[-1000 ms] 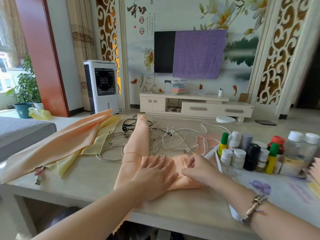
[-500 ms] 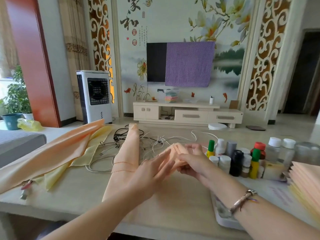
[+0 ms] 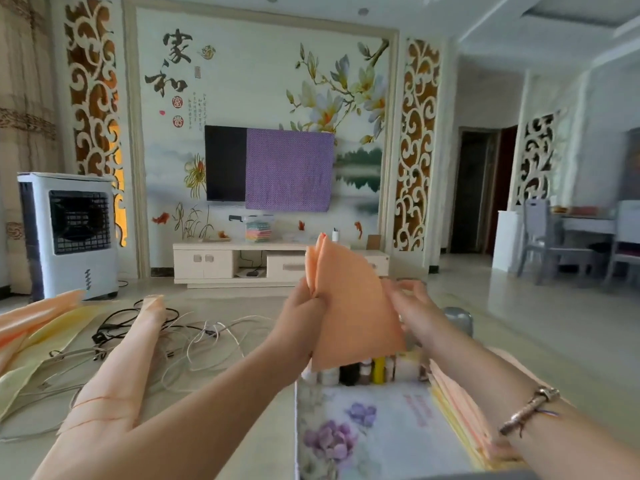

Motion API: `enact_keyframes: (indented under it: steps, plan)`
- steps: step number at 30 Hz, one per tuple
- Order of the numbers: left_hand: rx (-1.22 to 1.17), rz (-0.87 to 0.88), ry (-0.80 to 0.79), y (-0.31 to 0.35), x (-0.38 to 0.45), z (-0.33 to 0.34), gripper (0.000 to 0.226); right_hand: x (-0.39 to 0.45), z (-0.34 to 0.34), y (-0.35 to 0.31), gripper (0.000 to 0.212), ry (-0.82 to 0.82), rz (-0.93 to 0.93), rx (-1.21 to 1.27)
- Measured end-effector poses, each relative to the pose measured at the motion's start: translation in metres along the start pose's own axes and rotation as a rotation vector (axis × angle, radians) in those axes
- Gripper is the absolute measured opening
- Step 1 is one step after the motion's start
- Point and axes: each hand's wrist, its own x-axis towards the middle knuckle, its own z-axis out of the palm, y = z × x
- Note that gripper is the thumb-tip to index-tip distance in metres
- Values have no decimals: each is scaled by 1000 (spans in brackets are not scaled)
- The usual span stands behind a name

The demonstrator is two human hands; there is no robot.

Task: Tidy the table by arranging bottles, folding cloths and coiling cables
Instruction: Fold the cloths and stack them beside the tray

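Head view: folded peach cloth (image 3: 349, 306), raised off table (image 3: 256, 410) since half a second ago.
Left hand (image 3: 304, 317) gripping left edge; right hand (image 3: 408, 306) fingers loosely spread, touching right edge; folded flat, layered, above bottles (image 3: 363, 370).

Single head-worn view, facing forward and slightly down, table (image 3: 263, 441) close below

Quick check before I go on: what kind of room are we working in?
Most likely a home living room: a wall-mounted TV above a low TV cabinet, an air cooler on the floor, and dining chairs in the space to the right.
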Motion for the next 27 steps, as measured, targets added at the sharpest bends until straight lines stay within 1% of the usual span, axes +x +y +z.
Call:
enact_keyframes:
  steps: [2, 3, 4, 5, 7, 8, 10, 13, 15, 16, 17, 18, 19, 20, 21, 22, 23, 24, 25, 27]
  plan:
    - [-130, -115, -38, -7, 3, 27, 30, 0, -28, 15, 53, -21, 167, 44]
    - [-164, -167, -50, -14, 4, 43, 24, -2, -43, 22, 49, -21, 229, 99]
    - [-193, -206, -71, -21, 5, 56, 20, -4, -57, 28, 42, 6, 248, 111]
    - [-239, -246, -121, -29, 8, 71, 18, -4, -72, 35, 35, 59, 240, 70]
    - [-294, -331, -224, -48, 11, 103, 21, -2, -104, 52, 30, 179, 194, -76]
    - [-261, -361, -232, -55, 13, 116, 24, 0, -117, 59, 31, 219, 173, -155]
    - [-94, -389, -207, -67, 18, 138, 26, 6, -139, 74, 35, 249, 153, -308]
    - [133, -408, -125, -77, 23, 154, 16, 14, -152, 96, 39, 260, 179, -451]
    - [239, -422, -120, -84, 27, 159, 16, 16, -155, 113, 41, 246, 218, -549]
    - [304, -414, -134, -87, 29, 160, 16, 15, -154, 119, 40, 232, 226, -639]
    - [365, -406, -150, -90, 30, 160, 17, 13, -151, 123, 39, 224, 214, -781]
    - [411, -396, -161, -93, 30, 160, 21, 10, -148, 124, 40, 240, 166, -953]
    - [439, -393, -168, -95, 31, 159, 26, 8, -143, 124, 43, 269, 63, -1098]
    - [452, -401, -178, -99, 30, 158, 29, 7, -135, 122, 48, 275, -71, -1181]
    - [441, -413, -193, -101, 29, 157, 30, 7, -127, 118, 52, 252, -202, -1186]
    - [415, -430, -204, -101, 27, 156, 27, 8, -120, 115, 52, 186, -274, -1147]
    - [387, -451, -213, -101, 25, 156, 21, 10, -114, 114, 50, 96, -290, -1095]
    - [372, -474, -216, -101, 24, 156, 16, 12, -109, 116, 48, -7, -258, -1070]
    - [367, -502, -216, -101, 24, 157, 16, 13, -105, 121, 49, -100, -198, -1068]
    - [376, -576, -205, -99, 22, 154, 19, 13, -100, 136, 52, -199, -92, -1066]
